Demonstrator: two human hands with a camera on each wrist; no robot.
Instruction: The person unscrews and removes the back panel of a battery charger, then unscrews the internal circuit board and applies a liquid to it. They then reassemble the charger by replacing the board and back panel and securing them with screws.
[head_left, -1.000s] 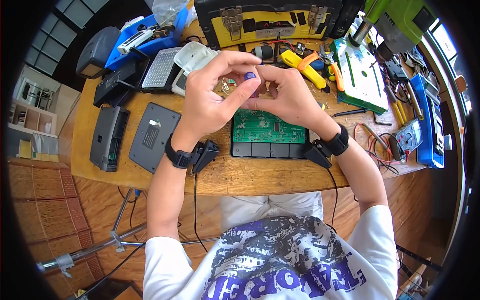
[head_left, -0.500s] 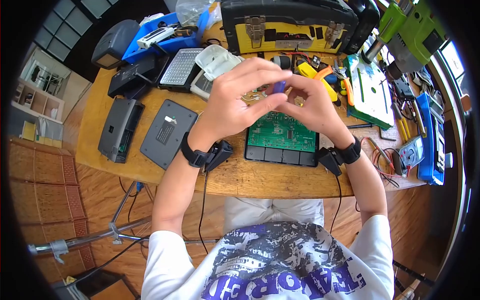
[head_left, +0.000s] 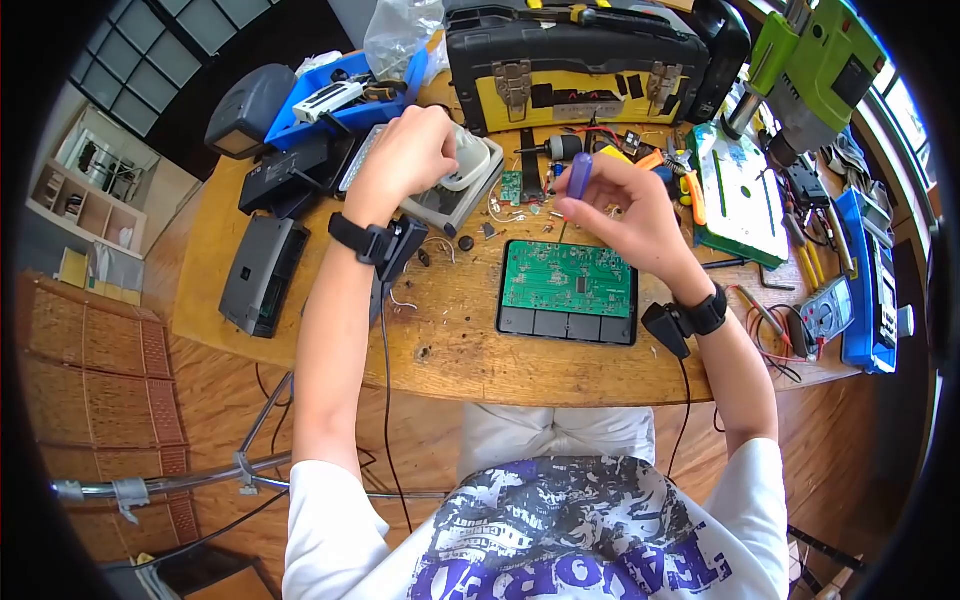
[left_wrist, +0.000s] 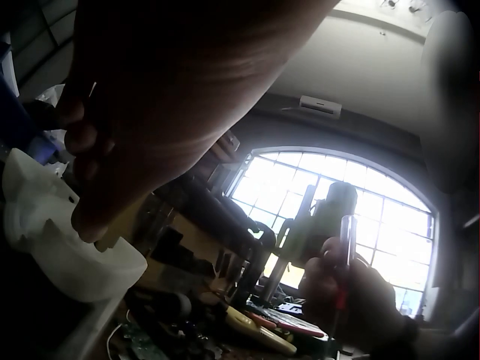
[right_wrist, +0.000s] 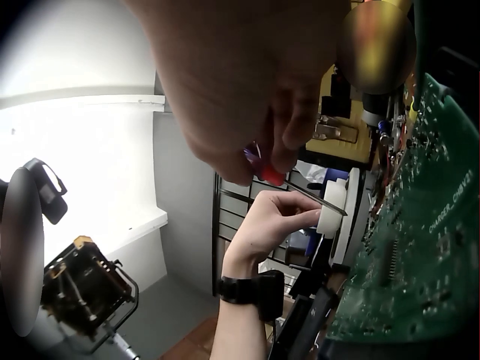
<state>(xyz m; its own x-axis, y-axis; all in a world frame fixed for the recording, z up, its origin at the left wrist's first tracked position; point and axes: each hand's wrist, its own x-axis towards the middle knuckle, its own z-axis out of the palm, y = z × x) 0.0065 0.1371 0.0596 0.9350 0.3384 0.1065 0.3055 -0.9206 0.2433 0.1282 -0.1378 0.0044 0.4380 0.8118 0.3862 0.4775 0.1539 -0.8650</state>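
Observation:
My left hand [head_left: 408,152] is at the white plastic container [head_left: 473,160], fingers bent. The left wrist view has its thumb tip against or just over the white container [left_wrist: 82,262]; whether anything small is between the fingers is hidden. My right hand [head_left: 640,220] grips a screwdriver by its purple handle [head_left: 580,177], held upright with the shaft down, above the far edge of the green circuit board [head_left: 560,280]. In the right wrist view the metal shaft [right_wrist: 315,196] extends past a red collar [right_wrist: 270,176]. The board lies in a black casing [head_left: 550,322].
A toolbox [head_left: 580,90] stands at the back, a green drill [head_left: 815,80] at the back right. Grey casings [head_left: 265,275] lie left; a multimeter [head_left: 828,310] and blue tray [head_left: 868,270] lie right. Small parts and wires are scattered behind the board.
My hands, close together before, have parted. The left has moved left to the white container; the right has stayed above the board's far side with the screwdriver, now handle up. The head view has shifted.

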